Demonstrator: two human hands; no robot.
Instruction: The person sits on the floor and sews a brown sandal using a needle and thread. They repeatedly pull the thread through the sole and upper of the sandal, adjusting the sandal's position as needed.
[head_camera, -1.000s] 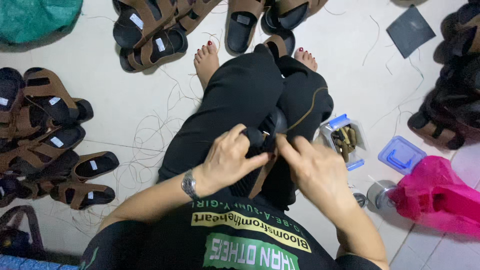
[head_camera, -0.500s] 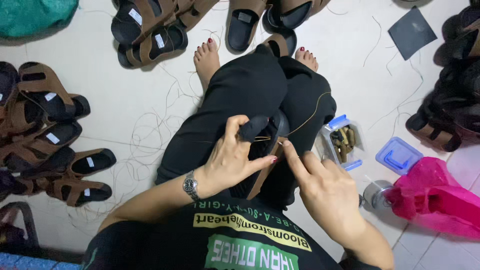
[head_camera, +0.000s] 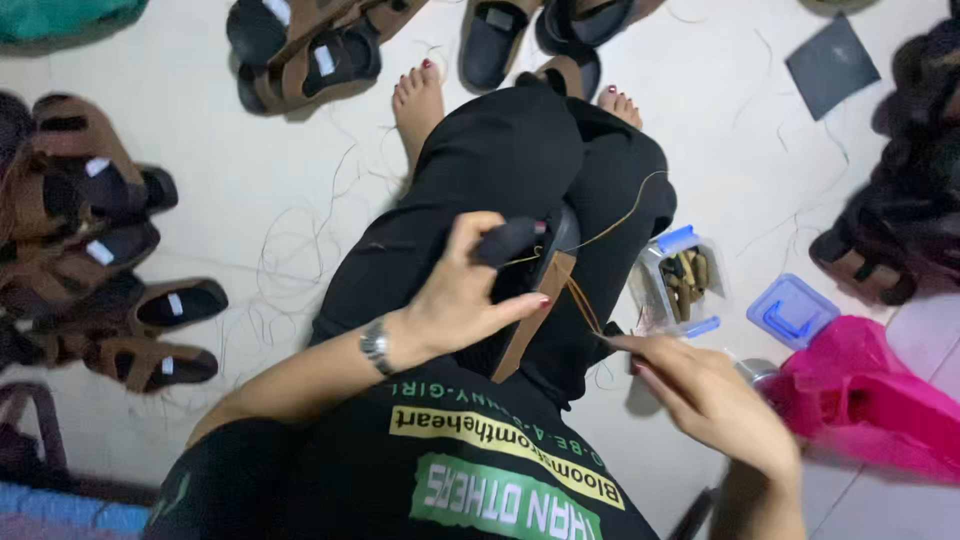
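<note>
I sit on the floor with a black and brown sandal (head_camera: 545, 275) on my lap. My left hand (head_camera: 462, 295) grips its black sole, a watch on the wrist. My right hand (head_camera: 700, 390) is off to the right, fingers pinched on a thin tan thread (head_camera: 585, 305) that runs taut from the sandal's brown strap. A loop of the same thread arcs over my knee. Whether a needle is in the fingers cannot be seen.
Several brown sandals (head_camera: 90, 250) lie at the left and more at the top (head_camera: 310, 50). A clear box with a blue lid (head_camera: 680, 280), a loose blue lid (head_camera: 792, 310), a pink bag (head_camera: 870, 400) and dark sandals (head_camera: 900, 230) are at the right. Loose threads litter the floor.
My right hand has left the sandal and pulled down and to the right, drawing the thread out. My left hand keeps holding the sandal.
</note>
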